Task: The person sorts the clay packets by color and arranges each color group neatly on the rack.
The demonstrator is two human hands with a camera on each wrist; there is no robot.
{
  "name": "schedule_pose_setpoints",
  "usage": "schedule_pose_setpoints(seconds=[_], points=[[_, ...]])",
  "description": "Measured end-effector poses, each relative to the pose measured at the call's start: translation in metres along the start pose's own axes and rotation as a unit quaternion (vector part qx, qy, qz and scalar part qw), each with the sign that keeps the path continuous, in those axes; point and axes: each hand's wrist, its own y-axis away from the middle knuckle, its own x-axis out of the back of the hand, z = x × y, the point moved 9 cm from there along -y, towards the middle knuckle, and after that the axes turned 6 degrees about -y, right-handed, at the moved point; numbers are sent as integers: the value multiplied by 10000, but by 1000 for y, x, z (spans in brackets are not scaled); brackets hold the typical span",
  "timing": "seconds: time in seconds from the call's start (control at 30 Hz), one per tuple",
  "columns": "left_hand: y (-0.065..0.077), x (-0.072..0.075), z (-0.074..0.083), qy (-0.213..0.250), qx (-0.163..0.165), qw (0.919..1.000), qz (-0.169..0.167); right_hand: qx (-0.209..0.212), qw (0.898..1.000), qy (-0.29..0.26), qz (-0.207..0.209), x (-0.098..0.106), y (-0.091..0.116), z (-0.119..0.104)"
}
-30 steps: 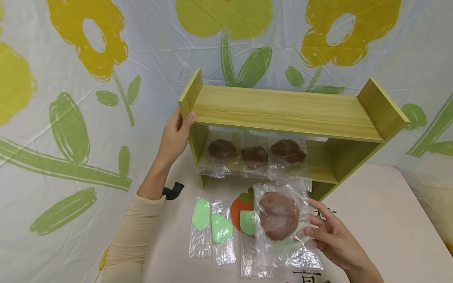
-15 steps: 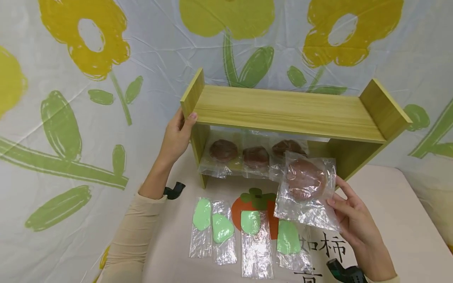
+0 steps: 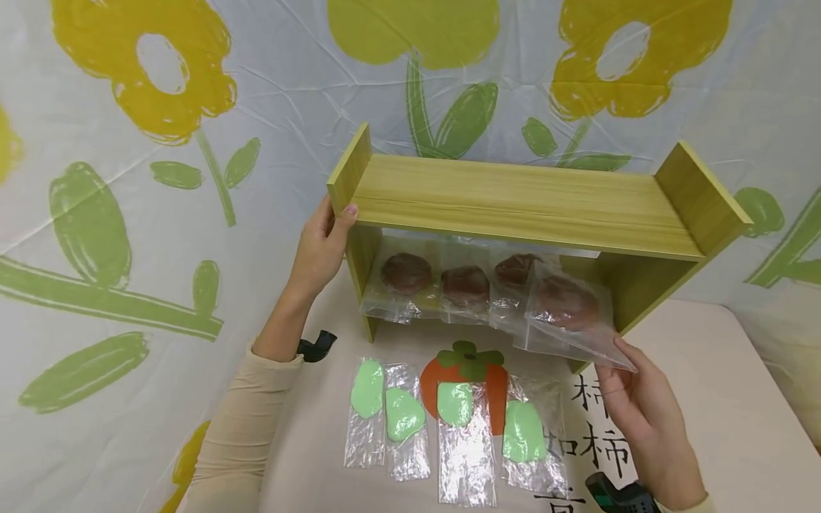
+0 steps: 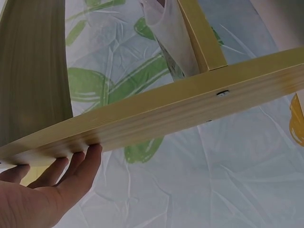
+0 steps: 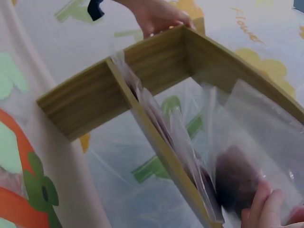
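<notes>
Right hand (image 3: pixel 648 420): nearest; my fingers pinch the near right corner of the bag (image 3: pixel 561 333), at its free edge; exact thumb placement hidden.
Bag place: forward and left of my pinch, at the right end of the middle board (image 5: pixel 158 142); right hand much the nearer one.
Bag axis: close to square, no clear long side; slants from my pinched corner leftward and into the shelf (image 3: pixel 526 199); front edge reaches past the board.
Bag look: clear, thin, creased, near flap tapering to my fingers; probably limp, I judge.
Brown piece (image 3: pixel 564 301): flat, roundish, dark red-brown, in the bag's far part, hazy through plastic.
Green packs (image 3: pixel 367 388): four clear sleeves with pale green pieces, on the table (image 3: pixel 725 399) before the shelf; third lies partly over an orange print (image 3: pixel 430 385).
Other bags (image 3: pixel 465 285): three in a row to the left, similar pieces; mine overlaps the third in the head view.
Key relation, I judge: that overlap on one side, right panel (image 3: pixel 648 278) just beside on the other.
Board contact: full or partial, can't tell.
Left hand (image 3: pixel 321 246): grips the left panel (image 3: pixel 349 171), thumb at front edge, fingertips against outer face.
Flower cloth (image 3: pixel 256 128): behind everything.
</notes>
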Motion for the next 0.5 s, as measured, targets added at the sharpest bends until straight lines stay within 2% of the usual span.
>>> schedule_pose_setpoints(seconds=[0.1, 0.23, 0.3, 0.4, 0.5], points=[[0, 0, 0, -17, 36, 10000, 13, 69, 9979, -630, 97, 2, 3, 1], [0, 1, 0, -58, 74, 10000, 23, 103, 9969, -761, -170, -1, 5, 5], [0, 0, 0, -67, 84, 9999, 20, 52, 9975, -581, -400, -5, 5, 9], [-1, 0, -1, -66, 91, 9999, 20, -13, 9972, 29, -747, -12, 5, 15], [-1, 0, 0, -56, 101, 9999, 25, -206, 9944, 554, -874, -17, 8, 23]])
